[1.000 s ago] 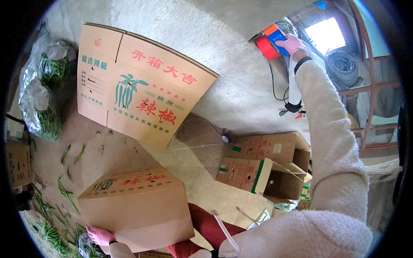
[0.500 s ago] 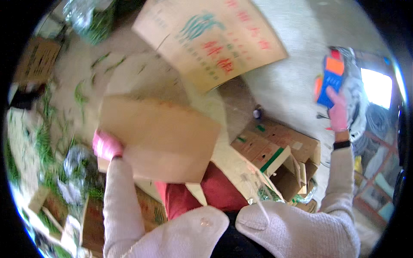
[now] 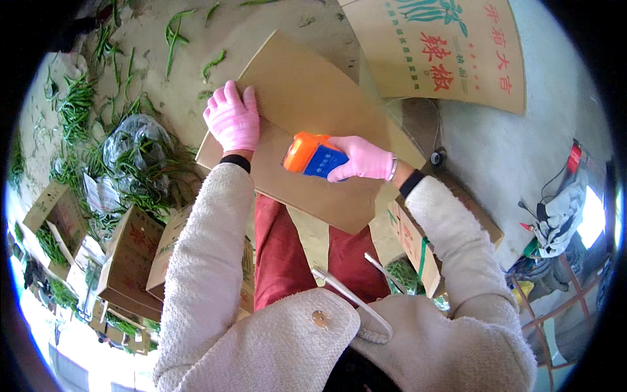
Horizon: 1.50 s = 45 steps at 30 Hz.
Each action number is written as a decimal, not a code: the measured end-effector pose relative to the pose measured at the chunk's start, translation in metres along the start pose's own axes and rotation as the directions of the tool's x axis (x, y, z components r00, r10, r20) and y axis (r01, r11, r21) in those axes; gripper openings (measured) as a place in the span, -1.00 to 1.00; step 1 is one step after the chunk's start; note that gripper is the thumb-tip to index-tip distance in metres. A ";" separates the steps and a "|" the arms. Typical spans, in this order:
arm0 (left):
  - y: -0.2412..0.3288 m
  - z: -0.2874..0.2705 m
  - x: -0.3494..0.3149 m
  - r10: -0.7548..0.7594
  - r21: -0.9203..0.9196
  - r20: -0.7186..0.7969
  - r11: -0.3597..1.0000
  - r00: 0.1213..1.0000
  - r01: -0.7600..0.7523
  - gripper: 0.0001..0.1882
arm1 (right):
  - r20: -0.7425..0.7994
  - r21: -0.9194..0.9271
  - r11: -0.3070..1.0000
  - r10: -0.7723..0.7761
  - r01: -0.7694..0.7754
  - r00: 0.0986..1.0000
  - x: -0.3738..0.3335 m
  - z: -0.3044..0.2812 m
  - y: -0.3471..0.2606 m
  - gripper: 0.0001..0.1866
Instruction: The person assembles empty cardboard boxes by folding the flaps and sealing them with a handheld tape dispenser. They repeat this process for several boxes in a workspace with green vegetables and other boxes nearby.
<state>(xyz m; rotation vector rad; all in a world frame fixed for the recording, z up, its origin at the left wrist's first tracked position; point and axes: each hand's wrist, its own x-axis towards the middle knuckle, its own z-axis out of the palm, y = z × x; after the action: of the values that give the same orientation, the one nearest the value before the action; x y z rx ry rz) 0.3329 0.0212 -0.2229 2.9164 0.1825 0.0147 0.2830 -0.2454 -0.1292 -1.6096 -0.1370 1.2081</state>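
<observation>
A plain brown cardboard box point(image 3: 307, 91), its panels folded together, lies in front of me above my knees. My left hand point(image 3: 233, 119), in a pink glove, holds its left edge with the fingers over the rim. My right hand point(image 3: 363, 158), also pink-gloved, is closed round an orange-and-blue handheld tool point(image 3: 321, 160), whose exact kind I cannot make out. The tool is over the middle of the box, its orange end toward my left hand. Whether it touches the cardboard is unclear.
A printed cardboard sheet point(image 3: 450, 59) lies at the far right. Long green peppers point(image 3: 77, 108) are scattered on the left floor beside a clear plastic bag point(image 3: 134, 147). Open boxes point(image 3: 130, 255) stand at lower left; another box point(image 3: 415, 251) sits by my right knee. A grey cloth point(image 3: 562, 219) lies at right.
My right hand has brought the tool from the far right to over the box. The box has turned and shifted right, with my left hand now farther up its edge. My view has swung left.
</observation>
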 end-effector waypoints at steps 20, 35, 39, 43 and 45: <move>0.013 -0.101 -0.087 0.412 -0.842 0.539 0.288 0.735 0.456 -0.54 | -0.050 0.000 0.990 0.142 -0.142 0.989 -0.014 0.008 -0.002 -0.32; -0.012 -0.050 -0.054 0.670 -0.366 0.592 -0.271 0.447 0.890 -0.49 | -0.033 0.024 0.991 0.135 -0.135 0.990 -0.019 0.009 0.002 -0.27; -0.007 -0.065 -0.049 0.586 -0.441 0.667 -0.189 0.461 0.877 -0.52 | -0.042 0.034 0.988 0.149 -0.148 0.988 -0.021 0.010 0.002 -0.28; 0.005 -0.067 -0.049 0.470 -0.590 0.707 -0.021 0.528 0.807 -0.51 | -0.031 0.009 0.988 0.155 -0.155 0.987 -0.020 0.009 -0.001 -0.26; 0.010 -0.066 -0.053 0.414 -0.609 0.705 -0.065 0.577 0.791 -0.52 | -0.027 0.034 0.983 0.179 -0.178 0.983 -0.020 0.008 -0.003 -0.24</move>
<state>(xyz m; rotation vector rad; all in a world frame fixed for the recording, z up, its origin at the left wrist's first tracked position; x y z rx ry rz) 0.2802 0.0197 -0.1559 0.9580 0.3399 -0.8495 0.2688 -0.2512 -0.1143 -1.6390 0.0466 1.3152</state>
